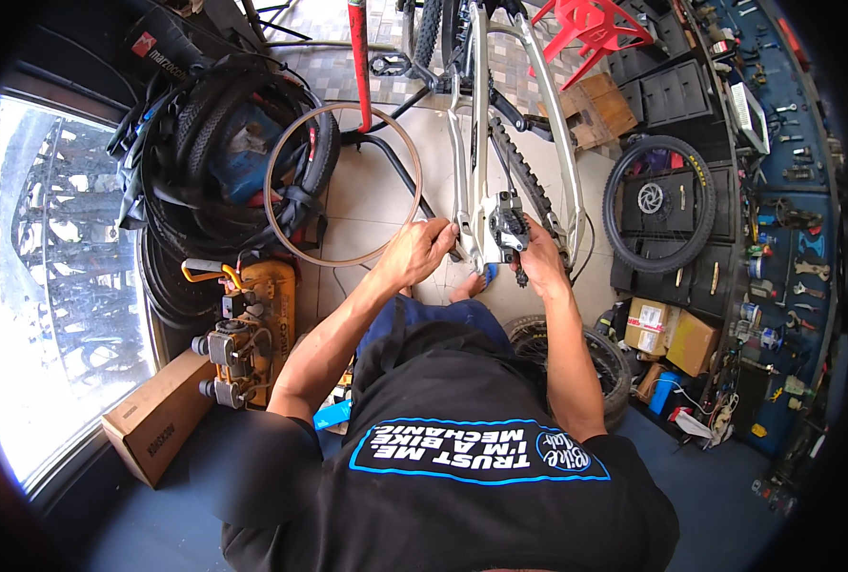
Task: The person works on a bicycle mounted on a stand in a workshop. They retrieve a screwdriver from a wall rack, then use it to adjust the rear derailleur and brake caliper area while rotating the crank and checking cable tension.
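Note:
A silver-grey bicycle frame [478, 124] stretches away in front of me, its rear end nearest my body. On that rear end hangs a rear derailleur [508, 225], dark with a silver body. My right hand [542, 259] is closed on the derailleur from the right side, fingers partly hidden behind it. At the left rear tip of the frame, my left hand [418, 252] is closed, its thumb and forefinger against the metal. Whatever it may hold is hidden. A thin tan hoop [268, 186] passes behind my left hand.
Black tyres [191, 162] are heaped at left, above a yellow compressor [270, 305] and a long cardboard box [152, 419]. A wheel with a disc rotor [659, 203] leans against drawers at right. Tools hang on a blue wall board [796, 181]. A red chair [591, 29] stands far off.

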A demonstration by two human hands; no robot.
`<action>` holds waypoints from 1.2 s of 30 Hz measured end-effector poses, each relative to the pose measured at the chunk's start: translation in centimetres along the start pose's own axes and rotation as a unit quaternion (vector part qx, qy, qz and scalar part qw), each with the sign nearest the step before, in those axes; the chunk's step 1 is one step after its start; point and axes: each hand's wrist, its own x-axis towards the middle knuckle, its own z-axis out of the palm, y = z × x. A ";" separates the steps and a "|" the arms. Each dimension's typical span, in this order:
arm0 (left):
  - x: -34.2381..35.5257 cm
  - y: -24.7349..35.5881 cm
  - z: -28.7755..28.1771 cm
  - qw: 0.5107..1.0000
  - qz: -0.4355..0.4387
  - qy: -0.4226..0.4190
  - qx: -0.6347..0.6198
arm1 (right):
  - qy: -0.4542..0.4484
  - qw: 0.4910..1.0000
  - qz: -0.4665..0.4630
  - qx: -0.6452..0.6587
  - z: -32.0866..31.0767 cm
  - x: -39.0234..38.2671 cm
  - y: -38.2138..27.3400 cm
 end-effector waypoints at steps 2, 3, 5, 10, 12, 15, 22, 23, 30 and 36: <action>0.0 -0.1 0.2 1.000 0.010 0.009 0.004 | 0.005 1.000 0.004 0.002 0.2 -0.1 -0.3; -0.1 -0.2 0.4 1.000 0.003 0.018 -0.010 | 0.005 1.000 0.006 0.007 0.3 -0.1 -0.4; -0.2 -0.5 0.8 0.999 -0.009 0.034 -0.038 | 0.001 1.000 0.007 0.014 0.3 -0.1 -0.5; -0.2 -0.7 1.3 0.992 -0.019 0.059 -0.106 | 0.003 0.999 0.000 0.043 0.3 0.0 0.1; -0.2 -0.5 1.0 0.991 -0.032 0.050 -0.121 | 0.019 0.998 0.002 0.056 0.4 0.0 0.3; -0.5 0.0 0.7 0.990 -0.026 0.051 -0.126 | 0.029 0.998 0.004 0.058 0.7 0.3 0.5; -0.2 0.0 1.2 0.995 -0.018 0.076 -0.065 | 0.020 0.995 0.004 0.093 0.6 0.9 0.9; -0.2 0.2 1.3 0.995 -0.020 0.080 -0.061 | 0.022 0.995 0.007 0.094 0.5 0.9 1.0; 0.4 -0.1 1.7 0.996 -0.067 0.058 -0.033 | -0.013 0.995 -0.004 0.100 0.6 0.4 -0.1; -0.6 -0.1 1.9 0.993 0.017 0.082 -0.088 | -0.013 0.994 0.006 0.112 0.5 0.4 0.2</action>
